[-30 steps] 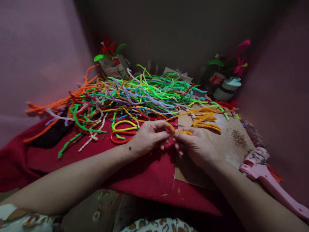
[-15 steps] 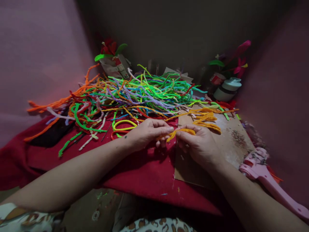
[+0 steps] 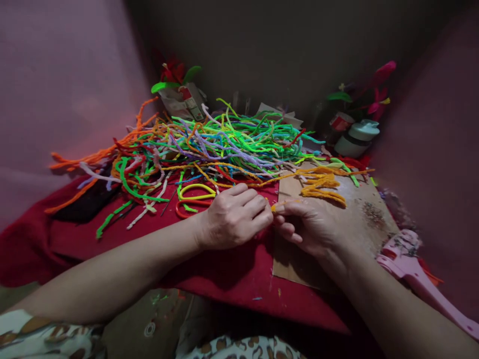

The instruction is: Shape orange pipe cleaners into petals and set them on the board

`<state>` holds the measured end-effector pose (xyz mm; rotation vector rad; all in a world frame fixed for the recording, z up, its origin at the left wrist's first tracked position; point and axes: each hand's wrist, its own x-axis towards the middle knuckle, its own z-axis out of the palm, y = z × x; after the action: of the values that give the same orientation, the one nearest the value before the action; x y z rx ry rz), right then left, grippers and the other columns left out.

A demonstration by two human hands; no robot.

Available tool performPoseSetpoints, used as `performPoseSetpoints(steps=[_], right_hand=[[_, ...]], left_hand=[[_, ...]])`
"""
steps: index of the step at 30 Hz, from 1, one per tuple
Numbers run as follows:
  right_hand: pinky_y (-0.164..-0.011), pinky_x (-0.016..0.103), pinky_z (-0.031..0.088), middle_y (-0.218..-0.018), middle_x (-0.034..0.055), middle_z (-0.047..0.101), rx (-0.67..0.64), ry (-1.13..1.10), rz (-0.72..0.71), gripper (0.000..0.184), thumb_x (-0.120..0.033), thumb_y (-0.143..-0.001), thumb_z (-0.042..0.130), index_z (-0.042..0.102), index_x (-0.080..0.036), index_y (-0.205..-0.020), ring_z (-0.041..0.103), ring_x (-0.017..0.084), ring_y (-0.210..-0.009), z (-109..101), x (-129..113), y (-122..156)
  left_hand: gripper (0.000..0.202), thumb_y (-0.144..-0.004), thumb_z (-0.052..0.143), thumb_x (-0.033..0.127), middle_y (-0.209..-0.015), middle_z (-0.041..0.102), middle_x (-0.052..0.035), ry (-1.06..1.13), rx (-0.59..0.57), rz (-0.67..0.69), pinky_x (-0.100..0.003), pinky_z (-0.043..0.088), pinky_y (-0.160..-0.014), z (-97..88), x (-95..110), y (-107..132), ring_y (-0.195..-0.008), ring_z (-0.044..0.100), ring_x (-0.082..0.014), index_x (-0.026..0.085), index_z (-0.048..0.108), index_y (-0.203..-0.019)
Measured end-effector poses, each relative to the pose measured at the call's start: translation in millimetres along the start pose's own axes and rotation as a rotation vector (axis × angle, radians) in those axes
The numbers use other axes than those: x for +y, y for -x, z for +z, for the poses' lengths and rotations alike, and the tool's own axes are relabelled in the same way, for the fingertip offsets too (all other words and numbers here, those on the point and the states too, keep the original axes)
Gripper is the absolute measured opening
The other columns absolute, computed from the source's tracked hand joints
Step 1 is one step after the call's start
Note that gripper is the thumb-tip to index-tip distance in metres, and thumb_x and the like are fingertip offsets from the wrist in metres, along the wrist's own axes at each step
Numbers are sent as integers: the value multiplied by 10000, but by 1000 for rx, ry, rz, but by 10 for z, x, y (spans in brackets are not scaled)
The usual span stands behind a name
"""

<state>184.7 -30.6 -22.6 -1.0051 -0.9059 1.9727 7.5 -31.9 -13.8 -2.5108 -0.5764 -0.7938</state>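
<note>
My left hand is closed, its back turned up, with the fingertips meeting those of my right hand. Between them is an orange-yellow pipe cleaner, mostly hidden by my fingers. My right thumb and forefinger pinch it, while the other fingers curl loosely. Beyond my right hand, several bent orange-yellow pipe cleaners lie on a cardboard sheet. Left of my left hand are scissors with yellow and red handles, partly covered by pipe cleaners.
A large heap of coloured pipe cleaners spreads across the red cloth. A pink glue gun lies by my right forearm. At the back right stand a light-lidded jar and pink flowers; a red flower stands back left.
My left hand has rolled over from palm-side view to back-up and closed around the pipe cleaner, now covering most of it. The view has shifted slightly.
</note>
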Motion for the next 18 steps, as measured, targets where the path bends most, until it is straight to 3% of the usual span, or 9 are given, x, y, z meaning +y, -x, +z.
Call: performPoseSetpoints(steps=[2, 4, 6, 8, 11, 13, 18], right_hand=[[-281, 154, 173, -499, -28, 501, -35, -34, -20, 95, -181, -613, 608, 545, -131, -563, 362, 38, -345, -24, -17, -6], [-292, 160, 195, -492, -32, 494, -52, -12, -103, 114, -192, -638, 619, 546, -133, -573, 360, 40, -346, -37, -30, 7], [-317, 168, 213, -478, -41, 482, -66, 46, -189, 111, -203, -672, 631, 567, -135, -614, 352, 40, -350, -44, -31, 31], [-353, 173, 225, -468, -50, 471, -69, 129, -260, 92, -214, -704, 642, 596, -138, -682, 349, 40, -370, -48, -20, 56], [-411, 178, 257, -491, -52, 479, -54, 283, -341, 97, -239, -734, 645, 618, -148, -755, 373, 44, -426, -47, -4, 89], [-451, 182, 292, -553, -40, 521, -36, 382, -388, 93, -246, -748, 631, 617, -156, -765, 412, 50, -474, -37, -6, 107], [-515, 186, 352, -625, -26, 563, 19, 708, -559, 55, -186, -770, 574, 621, -159, -765, 472, 67, -550, -9, -35, 141]], left_hand=[[131, -838, 475, 189, -751, 638, -42, 220, 72, -202, -245, 408, -615, 11, -27, -6, -670, 553, -116, 157, 597, -805], [123, -826, 503, 230, -764, 634, -37, 593, 70, -576, -213, 420, -582, 34, -57, -21, -656, 557, -102, 153, 594, -854], [176, -809, 527, 295, -685, 607, -19, 1050, -52, -955, -185, 395, -481, 63, -85, -33, -538, 527, -80, 135, 586, -855], [257, -802, 528, 363, -581, 568, -6, 1495, -234, -1183, -171, 327, -379, 94, -104, -35, -400, 452, -58, 113, 581, -784], [385, -804, 500, 445, -536, 585, -45, 1996, -464, -1208, -172, 280, -311, 123, -108, -23, -324, 427, -63, 85, 591, -699], [401, -814, 488, 442, -552, 615, -67, 2174, -513, -1141, -170, 301, -309, 119, -104, -14, -322, 454, -72, 76, 616, -715], [256, -823, 500, 255, -576, 644, -78, 2235, -490, -1092, -148, 319, -312, 59, -115, -14, -315, 476, -65, 55, 646, -759]])
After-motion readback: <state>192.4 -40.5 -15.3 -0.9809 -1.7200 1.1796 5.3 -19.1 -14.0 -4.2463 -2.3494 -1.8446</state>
